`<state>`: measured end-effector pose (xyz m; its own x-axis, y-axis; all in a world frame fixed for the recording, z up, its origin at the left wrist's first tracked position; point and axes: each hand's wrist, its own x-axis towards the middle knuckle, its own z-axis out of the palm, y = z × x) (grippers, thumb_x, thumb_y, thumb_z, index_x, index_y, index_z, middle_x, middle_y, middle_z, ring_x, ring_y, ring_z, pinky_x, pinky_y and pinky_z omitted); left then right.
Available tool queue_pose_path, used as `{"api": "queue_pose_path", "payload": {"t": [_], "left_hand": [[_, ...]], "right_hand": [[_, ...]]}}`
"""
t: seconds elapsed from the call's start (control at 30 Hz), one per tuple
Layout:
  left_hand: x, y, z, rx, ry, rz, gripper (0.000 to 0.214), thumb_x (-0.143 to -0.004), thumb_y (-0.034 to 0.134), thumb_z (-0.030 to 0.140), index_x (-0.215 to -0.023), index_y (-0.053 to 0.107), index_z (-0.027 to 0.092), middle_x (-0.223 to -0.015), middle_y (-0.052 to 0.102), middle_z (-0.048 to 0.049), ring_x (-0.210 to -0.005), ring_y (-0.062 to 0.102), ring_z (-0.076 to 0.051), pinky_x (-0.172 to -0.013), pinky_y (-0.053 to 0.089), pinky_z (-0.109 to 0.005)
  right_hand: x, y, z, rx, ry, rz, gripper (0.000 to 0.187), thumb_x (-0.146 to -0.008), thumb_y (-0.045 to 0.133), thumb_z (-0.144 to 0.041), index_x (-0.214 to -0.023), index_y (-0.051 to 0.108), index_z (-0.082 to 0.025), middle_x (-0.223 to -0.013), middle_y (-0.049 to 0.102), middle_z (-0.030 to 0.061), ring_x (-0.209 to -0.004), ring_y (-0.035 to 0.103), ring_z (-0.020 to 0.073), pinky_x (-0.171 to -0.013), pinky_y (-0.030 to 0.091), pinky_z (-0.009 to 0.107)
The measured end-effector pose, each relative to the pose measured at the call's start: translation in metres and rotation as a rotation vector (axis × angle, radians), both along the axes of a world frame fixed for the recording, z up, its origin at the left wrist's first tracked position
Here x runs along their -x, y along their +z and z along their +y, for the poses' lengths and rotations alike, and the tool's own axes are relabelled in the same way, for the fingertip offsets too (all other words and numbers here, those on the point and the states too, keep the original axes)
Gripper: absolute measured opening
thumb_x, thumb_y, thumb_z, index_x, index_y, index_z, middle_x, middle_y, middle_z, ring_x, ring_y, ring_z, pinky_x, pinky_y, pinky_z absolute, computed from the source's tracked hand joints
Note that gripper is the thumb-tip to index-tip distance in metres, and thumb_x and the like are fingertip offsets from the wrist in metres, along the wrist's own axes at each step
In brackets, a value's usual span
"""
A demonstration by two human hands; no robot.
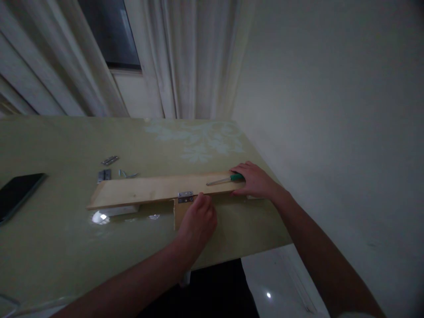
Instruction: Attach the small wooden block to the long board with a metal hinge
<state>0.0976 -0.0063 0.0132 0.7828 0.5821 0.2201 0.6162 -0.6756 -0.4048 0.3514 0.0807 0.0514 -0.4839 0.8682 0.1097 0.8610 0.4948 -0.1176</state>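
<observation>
A long pale wooden board (159, 187) lies across the table. My right hand (254, 180) grips its right end, fingers over the far edge and thumb at the near edge. Under that hand, the green handle of a screwdriver (220, 180) is partly covered, while its shaft points left along the board. A small metal hinge (185, 197) sits at the board's near edge, one leaf over the board and the other over a brown piece, apparently cardboard (179, 215). My left hand (199, 215) is closed just right of the hinge, over the brown piece; its fingertips' hold is hidden.
Behind the board's left end lie a folded hinge (104, 175), another hinge (110, 160) and several screws (127, 174). White blocks, such as this one (124, 210), sit under the board. A phone (20, 192) rests at far left. The wall (331, 132) borders the table's right side.
</observation>
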Motion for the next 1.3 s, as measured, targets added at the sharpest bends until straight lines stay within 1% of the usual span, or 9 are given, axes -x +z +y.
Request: {"api": "queue_pose_path", "payload": {"t": [0.2, 0.37, 0.63, 0.77, 0.9, 0.97, 1.07, 1.17, 1.3], "left_hand": [[0.002, 0.004, -0.005, 0.110, -0.156, -0.060, 0.013, -0.092, 0.074, 0.019, -0.079, 0.078, 0.017, -0.075, 0.071, -0.0100, -0.087, 0.060, -0.026, -0.075, 0.042, -0.041], [-0.001, 0.009, -0.003, 0.217, -0.265, -0.100, 0.013, -0.094, 0.074, 0.021, -0.082, 0.075, 0.017, -0.079, 0.070, -0.0080, -0.092, 0.062, -0.026, -0.074, 0.042, -0.040], [-0.021, 0.020, 0.003, 0.377, -0.081, -0.093, 0.011, -0.100, 0.061, 0.016, -0.105, 0.071, 0.012, -0.089, 0.074, -0.0095, -0.091, 0.065, -0.025, -0.073, 0.047, -0.037], [-0.023, 0.010, -0.006, 0.344, -0.073, -0.128, 0.012, -0.100, 0.060, 0.017, -0.096, 0.071, 0.013, -0.090, 0.071, -0.0110, -0.091, 0.064, -0.026, -0.072, 0.047, -0.037], [-0.013, 0.018, -0.014, 0.306, -0.070, -0.252, 0.009, -0.100, 0.060, 0.018, -0.097, 0.068, 0.015, -0.096, 0.069, -0.0099, -0.091, 0.062, -0.024, -0.074, 0.048, -0.036], [0.003, 0.036, -0.002, 0.301, -0.030, -0.311, 0.009, -0.098, 0.061, 0.015, -0.105, 0.067, 0.016, -0.106, 0.070, -0.0102, -0.098, 0.062, -0.025, -0.080, 0.049, -0.037], [0.046, 0.073, 0.047, 0.361, 0.144, -0.398, 0.016, -0.101, 0.056, 0.015, -0.112, 0.067, 0.019, -0.104, 0.075, -0.0070, -0.100, 0.065, -0.024, -0.087, 0.050, -0.036], [0.109, 0.102, 0.112, 0.361, 0.617, -0.461, 0.022, -0.107, 0.053, 0.032, -0.120, 0.069, 0.023, -0.118, 0.076, -0.0085, -0.110, 0.068, -0.025, -0.094, 0.050, -0.037], [0.193, 0.106, 0.168, 0.447, 0.888, -0.406, 0.023, -0.105, 0.058, 0.025, -0.118, 0.070, 0.011, -0.123, 0.072, -0.0153, -0.116, 0.068, -0.032, -0.099, 0.052, -0.048]], "right_hand": [[0.001, -0.001, 0.000, 0.001, -0.010, -0.001, 0.083, -0.066, 0.088, -0.067, -0.132, 0.069, -0.022, -0.126, 0.072, 0.0132, -0.112, 0.061, 0.0369, -0.100, 0.049, 0.051], [-0.001, -0.003, -0.001, -0.008, -0.001, 0.003, 0.084, -0.066, 0.088, -0.069, -0.133, 0.068, -0.023, -0.125, 0.072, 0.0131, -0.112, 0.061, 0.0374, -0.100, 0.049, 0.051], [-0.004, -0.015, -0.023, -0.140, -0.080, 0.073, 0.096, -0.073, 0.082, -0.070, -0.147, 0.057, -0.015, -0.142, 0.060, 0.0199, -0.125, 0.055, 0.0395, -0.107, 0.045, 0.057], [-0.002, -0.020, -0.063, -0.306, -0.265, 0.336, 0.053, -0.100, 0.057, -0.057, -0.133, 0.066, -0.018, -0.126, 0.066, 0.0163, -0.119, 0.060, 0.0334, -0.105, 0.047, 0.051], [0.003, -0.037, -0.116, -0.300, -0.460, 0.703, 0.039, -0.102, 0.052, -0.055, -0.114, 0.070, -0.023, -0.110, 0.073, 0.0079, -0.103, 0.068, 0.0255, -0.090, 0.053, 0.037], [0.004, -0.050, -0.138, -0.238, -0.565, 0.763, 0.042, -0.101, 0.052, -0.058, -0.110, 0.072, -0.023, -0.101, 0.075, 0.0058, -0.090, 0.070, 0.0237, -0.080, 0.053, 0.033], [0.003, -0.066, -0.154, -0.208, -0.673, 0.795, 0.048, -0.098, 0.052, -0.063, -0.103, 0.075, -0.021, -0.090, 0.076, 0.0058, -0.082, 0.070, 0.0239, -0.073, 0.053, 0.032], [0.004, -0.070, -0.153, -0.203, -0.715, 0.795, 0.054, -0.095, 0.053, -0.068, -0.100, 0.075, -0.019, -0.090, 0.077, 0.0077, -0.082, 0.070, 0.0249, -0.074, 0.053, 0.032], [0.012, -0.063, -0.143, -0.144, -0.721, 0.817, 0.057, -0.090, 0.056, -0.072, -0.094, 0.076, -0.018, -0.087, 0.077, 0.0086, -0.080, 0.070, 0.0254, -0.072, 0.053, 0.033]]}}
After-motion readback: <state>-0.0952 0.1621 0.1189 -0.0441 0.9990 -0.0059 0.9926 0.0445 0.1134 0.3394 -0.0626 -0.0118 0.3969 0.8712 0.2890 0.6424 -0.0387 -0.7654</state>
